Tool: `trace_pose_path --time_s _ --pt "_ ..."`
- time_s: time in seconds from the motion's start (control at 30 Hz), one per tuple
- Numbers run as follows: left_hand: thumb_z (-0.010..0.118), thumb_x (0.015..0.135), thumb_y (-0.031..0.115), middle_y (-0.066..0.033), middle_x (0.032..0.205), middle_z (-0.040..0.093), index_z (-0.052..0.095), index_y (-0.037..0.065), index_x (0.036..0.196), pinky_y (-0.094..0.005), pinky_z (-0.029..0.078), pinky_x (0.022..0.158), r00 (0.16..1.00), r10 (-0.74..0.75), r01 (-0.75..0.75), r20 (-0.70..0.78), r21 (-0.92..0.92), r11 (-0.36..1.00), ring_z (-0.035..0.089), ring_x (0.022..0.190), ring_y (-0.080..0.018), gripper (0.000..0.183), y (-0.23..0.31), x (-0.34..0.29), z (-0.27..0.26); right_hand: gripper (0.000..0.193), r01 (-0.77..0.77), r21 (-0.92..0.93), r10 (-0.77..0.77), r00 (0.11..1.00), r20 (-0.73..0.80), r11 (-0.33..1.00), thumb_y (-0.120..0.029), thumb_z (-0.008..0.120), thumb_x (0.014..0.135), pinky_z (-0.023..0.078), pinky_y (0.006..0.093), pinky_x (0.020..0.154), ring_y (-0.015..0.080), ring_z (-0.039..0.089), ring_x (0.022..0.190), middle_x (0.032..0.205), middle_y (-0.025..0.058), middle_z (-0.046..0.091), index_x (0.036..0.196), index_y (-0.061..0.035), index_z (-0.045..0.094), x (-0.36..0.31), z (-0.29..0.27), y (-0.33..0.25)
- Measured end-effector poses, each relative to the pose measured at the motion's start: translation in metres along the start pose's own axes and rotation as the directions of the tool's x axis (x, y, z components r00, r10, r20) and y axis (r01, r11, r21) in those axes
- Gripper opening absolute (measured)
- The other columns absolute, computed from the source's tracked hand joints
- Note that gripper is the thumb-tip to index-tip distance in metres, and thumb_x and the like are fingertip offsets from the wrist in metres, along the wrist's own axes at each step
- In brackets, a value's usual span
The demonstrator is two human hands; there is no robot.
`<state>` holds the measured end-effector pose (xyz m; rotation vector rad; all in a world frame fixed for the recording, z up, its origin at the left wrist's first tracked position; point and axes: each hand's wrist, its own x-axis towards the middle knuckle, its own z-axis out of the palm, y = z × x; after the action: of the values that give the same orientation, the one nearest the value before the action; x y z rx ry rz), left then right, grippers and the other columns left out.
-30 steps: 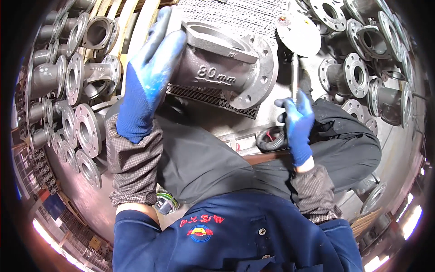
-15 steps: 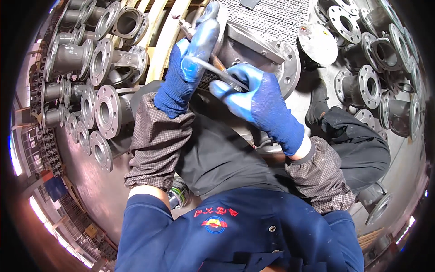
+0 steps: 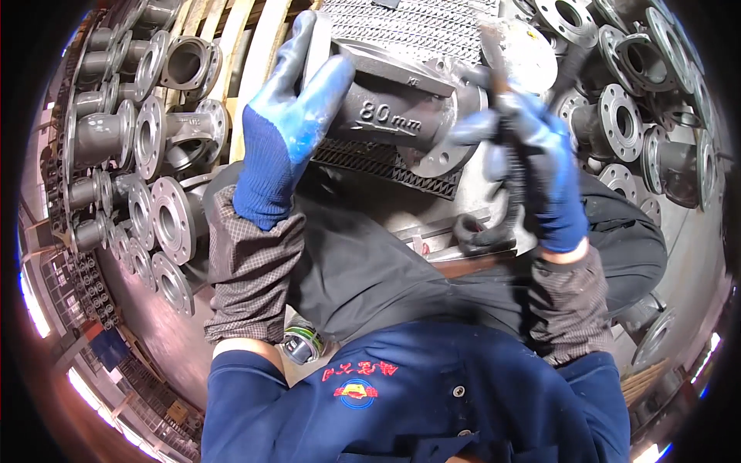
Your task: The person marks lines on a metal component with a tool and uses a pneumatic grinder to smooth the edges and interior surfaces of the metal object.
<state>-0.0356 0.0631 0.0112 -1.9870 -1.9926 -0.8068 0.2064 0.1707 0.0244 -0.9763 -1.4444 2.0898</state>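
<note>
My left hand (image 3: 289, 116), in a blue coated glove, grips the left flange of a grey cast-metal valve body (image 3: 394, 116). Its thumb lies on one side of the flange and the fingers on the other. The casting lies on its side in front of my knees, raised lettering facing me. At the casting's right end, my right hand (image 3: 544, 162) is closed round a long dark tool (image 3: 498, 65) with a brownish upper part. Motion smears both, so the tool's kind and working end cannot be made out.
A perforated metal grating (image 3: 424, 35) lies under and beyond the casting. Flanged castings crowd the left (image 3: 170, 220) and right (image 3: 621, 119). A round pale plate (image 3: 529, 58) stands behind my right hand. A black curved piece (image 3: 472, 231) and a can (image 3: 301, 343) are near my legs.
My hands have moved apart from the tools they held together above the casting. The left hand has taken hold of the flange; the right has swung right with a long tool. My view has shifted slightly.
</note>
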Motion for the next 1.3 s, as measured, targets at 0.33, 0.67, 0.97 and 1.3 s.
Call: trace_pose_path --time_s 0.33,0.67,0.97,1.3 --pt "0.060 0.076 -0.012 -0.0211 0.140 0.042 0.038 -0.005 0.138 -0.0344 0.040 0.100 0.937 -0.337 0.329 0.097 -0.571 0.752 0.048 0.123 -0.0275 0.066 0.031 -0.028 -0.005 0.033 -0.432 -0.018 0.425 0.878 0.219 0.902 -0.025 0.047 0.095 0.039 0.0165 0.041 0.0063 0.054 0.047 0.067 0.0056 0.064 0.094 0.0030 0.063 0.001 -0.082 0.096" --pt "0.053 0.076 -0.004 -0.0242 0.146 0.032 0.039 -0.008 0.135 -0.0454 0.017 0.113 0.950 -0.282 0.297 0.133 -0.661 0.689 0.026 0.138 -0.0334 0.061 0.026 -0.032 -0.002 0.032 -0.519 0.294 0.433 0.846 0.310 0.803 -0.022 0.050 0.087 0.053 0.0259 0.061 0.0179 0.065 0.063 0.078 0.0137 0.068 0.090 0.0063 0.064 0.022 -0.080 0.131" --pt "0.055 0.077 -0.003 -0.0236 0.145 0.033 0.042 -0.005 0.135 -0.0449 0.017 0.113 0.952 -0.284 0.292 0.117 -0.630 0.720 0.027 0.138 -0.0328 0.060 0.031 -0.028 -0.002 0.023 -0.209 0.007 0.197 0.932 0.305 0.978 -0.007 0.048 0.087 0.052 0.0273 0.075 0.0181 0.067 0.080 0.092 0.0116 0.069 0.091 0.0048 0.067 0.025 -0.070 0.128" --pt "0.056 0.079 0.001 -0.0180 0.146 0.036 0.039 -0.008 0.136 -0.0401 0.018 0.112 0.914 -0.384 0.377 0.132 -0.629 0.680 0.031 0.136 -0.0279 0.060 0.035 -0.026 -0.003 0.027 -0.432 0.115 0.387 0.878 0.283 0.895 -0.015 0.046 0.090 0.047 0.0205 0.045 0.0159 0.064 0.053 0.074 0.0160 0.068 0.098 0.0051 0.062 0.027 -0.082 0.128"
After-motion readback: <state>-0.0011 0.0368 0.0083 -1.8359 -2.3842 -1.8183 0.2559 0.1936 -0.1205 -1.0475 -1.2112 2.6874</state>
